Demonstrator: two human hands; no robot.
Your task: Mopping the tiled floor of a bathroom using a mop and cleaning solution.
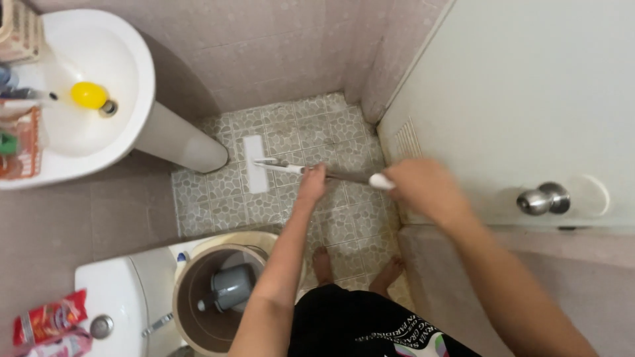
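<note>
Mop head [255, 164] flat on the floor [317, 132], near the back wall, just right of the sink pedestal [185, 142]. Handle [344, 176] runs from it rightward toward the door [516, 99]. Left hand [312, 183] on the handle closer to the mop head; right hand [423, 188] at the handle's end, just before the door. Sink [86, 99] upper left, ball [89, 94] in its basin. Bucket [221, 291] below the mop head (a scoop [231, 287] inside it), toilet tank [119, 304] left of the bucket. Bare feet [323, 263] on the floor, right of the bucket. Doorknob [544, 198] far right.
</note>
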